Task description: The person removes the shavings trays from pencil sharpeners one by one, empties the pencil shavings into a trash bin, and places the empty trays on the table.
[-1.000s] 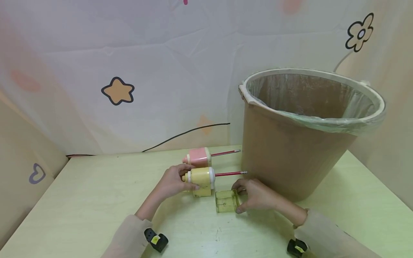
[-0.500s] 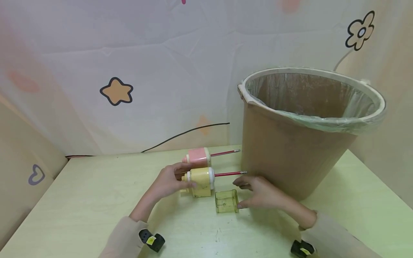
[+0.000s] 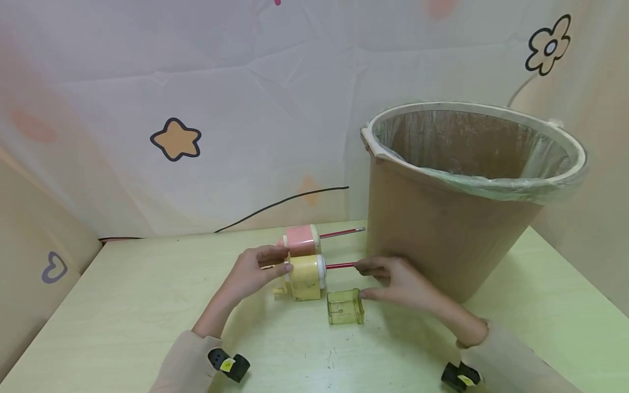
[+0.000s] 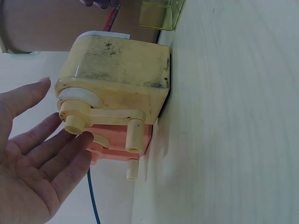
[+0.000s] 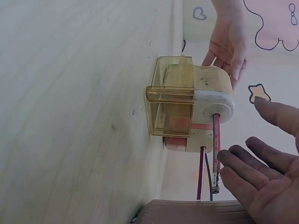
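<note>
A yellow crank pencil sharpener (image 3: 306, 279) stands on the table with a red pencil (image 5: 216, 144) sticking out of its white front. My left hand (image 3: 253, 273) is at its rear, thumb and fingers parted; in the left wrist view the fingertips lie close to the crank (image 4: 117, 114). On the other side my right hand (image 3: 400, 284) has its fingers at the pencil's free end, thumb well apart. Below that hand sits a see-through yellow shavings drawer (image 3: 345, 312), out of the sharpener. Behind stands a pink sharpener (image 3: 301, 240) holding another red pencil (image 5: 201, 172).
A large brown bin (image 3: 432, 234) with a plastic liner stands at the right, close behind my right hand. Dark specks (image 3: 330, 357) dot the table in front of the drawer. A printed cloth (image 3: 260, 131) hangs along the back.
My right hand has left the drawer's side and risen to the pencil's end. My left hand has drawn back slightly, its thumb sliding toward the rear of the yellow sharpener.
</note>
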Demonstrator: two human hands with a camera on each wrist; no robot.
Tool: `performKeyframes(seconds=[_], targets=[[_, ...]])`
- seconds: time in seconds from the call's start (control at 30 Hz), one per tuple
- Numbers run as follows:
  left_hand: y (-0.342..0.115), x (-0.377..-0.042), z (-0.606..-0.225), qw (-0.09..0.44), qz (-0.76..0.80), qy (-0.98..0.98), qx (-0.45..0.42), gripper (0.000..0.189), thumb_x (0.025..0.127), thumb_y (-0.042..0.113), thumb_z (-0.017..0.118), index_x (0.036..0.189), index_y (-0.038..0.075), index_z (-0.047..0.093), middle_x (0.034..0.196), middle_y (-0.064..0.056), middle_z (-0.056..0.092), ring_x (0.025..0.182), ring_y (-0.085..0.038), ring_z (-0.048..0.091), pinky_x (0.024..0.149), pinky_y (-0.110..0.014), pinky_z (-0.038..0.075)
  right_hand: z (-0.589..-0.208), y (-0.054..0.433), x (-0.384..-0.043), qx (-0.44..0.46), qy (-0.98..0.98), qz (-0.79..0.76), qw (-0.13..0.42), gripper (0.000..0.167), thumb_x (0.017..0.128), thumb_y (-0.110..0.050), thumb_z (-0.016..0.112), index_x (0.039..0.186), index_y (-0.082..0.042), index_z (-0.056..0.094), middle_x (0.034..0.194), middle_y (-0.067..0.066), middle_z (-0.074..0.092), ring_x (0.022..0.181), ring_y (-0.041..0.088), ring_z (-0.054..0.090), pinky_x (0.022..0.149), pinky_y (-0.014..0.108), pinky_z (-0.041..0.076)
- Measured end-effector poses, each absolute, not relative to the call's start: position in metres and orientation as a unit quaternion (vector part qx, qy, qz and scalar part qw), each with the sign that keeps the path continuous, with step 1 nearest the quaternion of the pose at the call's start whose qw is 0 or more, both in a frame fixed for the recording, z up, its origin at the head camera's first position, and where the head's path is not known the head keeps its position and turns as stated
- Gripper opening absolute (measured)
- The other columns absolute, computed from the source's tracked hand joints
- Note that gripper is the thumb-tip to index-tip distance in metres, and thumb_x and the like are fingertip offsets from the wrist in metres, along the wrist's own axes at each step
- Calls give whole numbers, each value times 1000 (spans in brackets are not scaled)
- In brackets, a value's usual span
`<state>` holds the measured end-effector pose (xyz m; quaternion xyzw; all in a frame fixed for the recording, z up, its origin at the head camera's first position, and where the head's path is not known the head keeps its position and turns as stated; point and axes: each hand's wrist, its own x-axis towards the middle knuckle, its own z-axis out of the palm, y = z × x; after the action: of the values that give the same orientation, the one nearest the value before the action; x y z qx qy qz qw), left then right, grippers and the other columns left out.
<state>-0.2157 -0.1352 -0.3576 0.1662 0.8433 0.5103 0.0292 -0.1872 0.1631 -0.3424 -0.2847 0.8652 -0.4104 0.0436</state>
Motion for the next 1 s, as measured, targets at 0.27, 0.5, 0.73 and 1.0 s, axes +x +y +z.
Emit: performKeyframes(seconds=[0.27, 0.5, 0.73, 1.0], targets=[[-135, -215, -355, 16, 507, 847, 158, 44, 82, 23, 68, 118, -1, 58, 117, -15, 60, 108, -29, 57, 88, -36, 47, -338, 157, -187, -286, 855, -431, 28, 48, 79, -22, 71, 116, 5, 57, 114, 19, 60, 106, 32, 57, 89, 40, 45], [-137, -217, -354, -1, 508, 848, 148, 45, 82, 23, 68, 119, 0, 57, 117, -15, 60, 107, -29, 57, 88, -37, 47, -336, 148, -189, -283, 852, -441, 6, 46, 79, -18, 71, 116, 5, 57, 115, 17, 60, 109, 29, 55, 92, 36, 43], [-140, -222, -354, -17, 507, 849, 147, 46, 81, 23, 69, 122, 4, 56, 117, -13, 60, 107, -28, 57, 86, -38, 48, -335, 140, -194, -274, 855, -439, -13, 43, 79, -17, 71, 116, 2, 59, 115, 15, 61, 108, 29, 56, 90, 38, 45], [-140, -228, -353, -27, 499, 854, 141, 47, 82, 24, 69, 122, 5, 56, 118, -13, 59, 111, -29, 54, 88, -41, 46, -332, 130, -202, -279, 843, -461, -13, 42, 80, -11, 69, 117, 5, 57, 117, 17, 59, 110, 33, 53, 91, 38, 44]])
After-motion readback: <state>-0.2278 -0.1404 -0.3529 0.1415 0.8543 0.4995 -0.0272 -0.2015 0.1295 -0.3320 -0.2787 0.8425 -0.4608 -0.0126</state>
